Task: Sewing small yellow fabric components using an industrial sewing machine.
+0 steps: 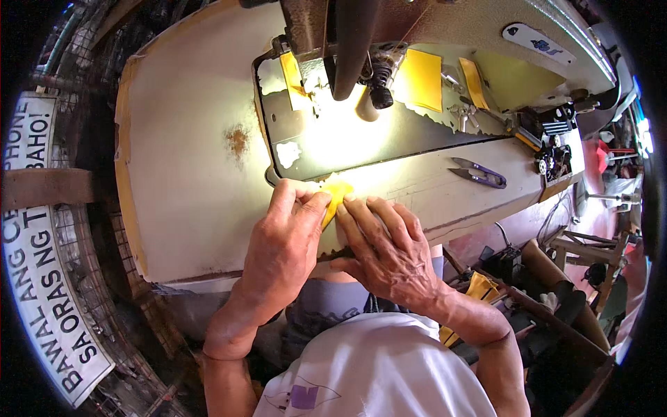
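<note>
A small yellow piece of cloth (338, 194) lies at the front part of the pale table, below the lit sewing machine bed. My left hand (286, 229) pinches its left side between thumb and fingers. From the other side, my right hand (392, 247) rests with fingers stretched out, the fingertips touching the cloth's right edge. Part of the cloth is hidden under the fingers. Right of my hands, purple-handled thread snips (479, 174) lie on the tabletop, touched by neither hand.
Above the hands stands the sewing machine (455, 21), its needle area washed out by glare. Yellow pieces (419, 78) lie on its bed beside small metal parts (464, 115). A bobbin winder (554, 156) sits at the table's right end. The wooden table edge (132, 201) borders the left.
</note>
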`<state>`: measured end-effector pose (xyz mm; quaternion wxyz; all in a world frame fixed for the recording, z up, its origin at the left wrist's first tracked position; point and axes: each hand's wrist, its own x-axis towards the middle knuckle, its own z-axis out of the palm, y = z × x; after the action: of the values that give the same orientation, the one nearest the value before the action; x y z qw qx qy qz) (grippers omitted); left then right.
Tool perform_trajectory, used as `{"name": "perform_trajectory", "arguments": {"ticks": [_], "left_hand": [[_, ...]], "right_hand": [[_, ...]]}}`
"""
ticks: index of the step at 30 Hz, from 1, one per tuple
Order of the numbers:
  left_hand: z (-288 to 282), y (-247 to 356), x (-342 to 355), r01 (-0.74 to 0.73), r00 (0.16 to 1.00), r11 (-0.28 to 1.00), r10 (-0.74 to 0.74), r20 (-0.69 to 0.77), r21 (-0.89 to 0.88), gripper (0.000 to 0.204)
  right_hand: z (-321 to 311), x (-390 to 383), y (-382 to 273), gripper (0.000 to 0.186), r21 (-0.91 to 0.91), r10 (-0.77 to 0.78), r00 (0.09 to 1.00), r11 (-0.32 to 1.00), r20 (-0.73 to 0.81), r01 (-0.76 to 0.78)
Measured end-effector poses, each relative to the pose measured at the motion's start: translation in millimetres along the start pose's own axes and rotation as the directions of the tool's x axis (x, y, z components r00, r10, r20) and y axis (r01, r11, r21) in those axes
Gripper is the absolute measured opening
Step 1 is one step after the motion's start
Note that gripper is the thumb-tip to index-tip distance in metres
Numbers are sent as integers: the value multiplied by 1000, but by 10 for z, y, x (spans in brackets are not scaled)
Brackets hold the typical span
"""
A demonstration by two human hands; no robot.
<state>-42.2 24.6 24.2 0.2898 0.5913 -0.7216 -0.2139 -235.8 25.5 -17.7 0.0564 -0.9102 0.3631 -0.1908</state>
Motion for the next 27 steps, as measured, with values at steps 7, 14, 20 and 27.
{"name": "perform_trajectory", "arguments": {"ticks": [7,14,20,27], "left_hand": [[-287,-82,164,-151,974,979,125,187,133,26],[-250,-385,378,-475,878,849,441,185,231,35],[-231,-509,414,-524,852,815,496,169,246,33],[-203,-551,341,-462,887,869,448,116,178,37]], "right_hand": [[-69,68,38,70,25,-16,1000,1000,-5,17],[-223,344,387,62,113,-73,996,991,47,67],[-273,520,677,64,157,-192,976,972,100,175],[-300,530,646,67,152,-192,975,973,115,174]]}}
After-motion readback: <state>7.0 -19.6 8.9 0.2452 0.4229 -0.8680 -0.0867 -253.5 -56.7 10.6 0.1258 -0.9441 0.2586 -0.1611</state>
